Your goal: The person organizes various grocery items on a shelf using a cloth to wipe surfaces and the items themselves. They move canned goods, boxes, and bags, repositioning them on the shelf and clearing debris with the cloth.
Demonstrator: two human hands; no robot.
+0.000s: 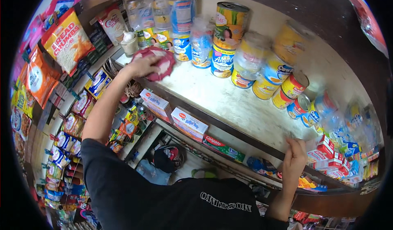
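Note:
My left hand (144, 66) lies on a round red-and-white cloth (164, 65), pressing it on the left end of a white shelf (202, 86). Beside the cloth stands a small glass (130, 44) with a whitish bulb-like thing on top. At the shelf's front edge, towards the right, is my right hand (295, 153), its fingers bent together; whether something thin is between them cannot be told. Stacked cans line the back of the shelf, among them a tall can of evaporated creamer (222, 61), a yellow can (265, 87) and small red-and-yellow cans (282, 98).
Red-and-white cartons (322, 151) crowd the shelf's right end. Below its front edge are two white boxes (188, 122) and a Colgate box (222, 147). Hanging snack packs and a bread crumbs bag (69, 41) are at the left. Several cans are wrapped in clear plastic.

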